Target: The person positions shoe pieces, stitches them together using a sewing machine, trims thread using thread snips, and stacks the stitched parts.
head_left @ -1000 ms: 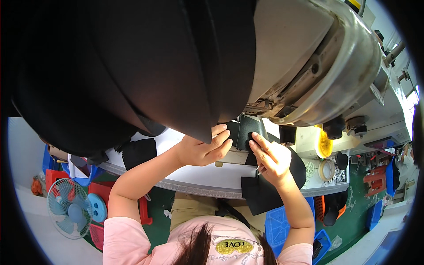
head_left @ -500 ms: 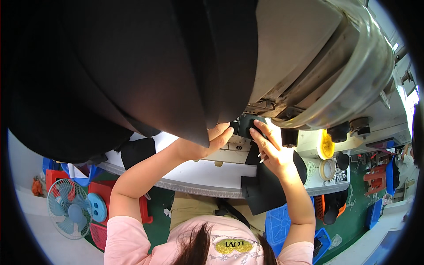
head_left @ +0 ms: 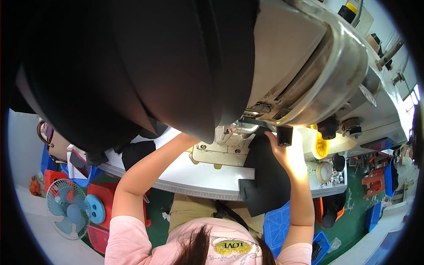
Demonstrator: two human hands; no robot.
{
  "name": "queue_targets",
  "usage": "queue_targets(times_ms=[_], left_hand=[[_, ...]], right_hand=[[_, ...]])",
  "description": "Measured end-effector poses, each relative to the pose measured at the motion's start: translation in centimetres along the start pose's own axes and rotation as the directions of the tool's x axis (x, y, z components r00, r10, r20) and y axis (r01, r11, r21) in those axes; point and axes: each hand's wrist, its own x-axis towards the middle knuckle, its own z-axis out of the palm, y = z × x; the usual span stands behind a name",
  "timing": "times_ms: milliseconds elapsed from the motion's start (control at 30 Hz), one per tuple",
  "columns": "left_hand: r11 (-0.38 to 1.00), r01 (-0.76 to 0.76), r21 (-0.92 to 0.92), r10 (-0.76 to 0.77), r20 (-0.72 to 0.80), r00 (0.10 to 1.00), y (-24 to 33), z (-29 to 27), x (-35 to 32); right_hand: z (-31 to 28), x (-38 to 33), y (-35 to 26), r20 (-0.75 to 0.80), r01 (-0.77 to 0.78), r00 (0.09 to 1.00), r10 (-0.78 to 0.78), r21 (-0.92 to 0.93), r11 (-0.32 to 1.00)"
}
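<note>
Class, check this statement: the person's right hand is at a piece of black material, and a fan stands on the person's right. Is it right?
Not entirely: the head view shows the fan on the person's left. The right hand is indeed at the black material.

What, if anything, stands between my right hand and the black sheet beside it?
Nothing visible does: your right hand appears to touch the black sheet. A dark machine knob hides part of the hand.
</note>
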Motion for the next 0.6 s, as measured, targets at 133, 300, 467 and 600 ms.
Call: queue_targets(times_ms=[133,300,467,600], left_hand=[[0.960,0.275,-0.052,-0.268,0.113,0.957,-2.4,0.0,0.9],[0.899,0.430,-0.087,-0.415,0.147,0.898,-3.8,-0.6,1.4],[0.847,0.509,-0.152,-0.504,0.076,0.861,-4.2,-4.8,3.2],[0.838,0.489,-0.242,-0.517,-0.064,0.854,-4.2,-13.6,7.4]], right_hand=[[-5.2,-1.0,-2.8,-0.150,0.178,0.978,-0.144,0.245,0.953],[-14.1,-3.8,-7.8,-0.370,0.272,0.926,-0.070,0.529,0.803],[-20.8,-2.9,-9.9,-0.598,0.643,0.612,-0.518,0.757,-0.115],[-22.8,-2.5,-12.0,-0.655,0.629,0.493,-0.573,0.723,-0.286]])
